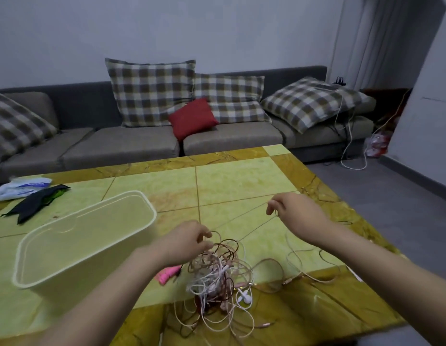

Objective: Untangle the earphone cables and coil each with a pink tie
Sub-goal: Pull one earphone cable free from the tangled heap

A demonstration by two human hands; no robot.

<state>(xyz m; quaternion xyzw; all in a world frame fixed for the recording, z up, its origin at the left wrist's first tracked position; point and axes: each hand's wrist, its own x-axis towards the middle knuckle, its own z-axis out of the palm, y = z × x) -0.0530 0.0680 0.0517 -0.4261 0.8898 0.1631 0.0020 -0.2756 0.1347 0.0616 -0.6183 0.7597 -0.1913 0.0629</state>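
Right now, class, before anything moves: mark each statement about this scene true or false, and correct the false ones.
1. The left hand and the right hand each pinch the cables. True.
2. The cables lie in the bin. False: they lie on the table, right of the bin.
3. The pink ties lie between the bin and the cables. True.
4. The small cushion on the sofa is blue. False: it is red.
5. Each cable is coiled and tied. False: the cables are one tangle, and the ties lie loose beside it.
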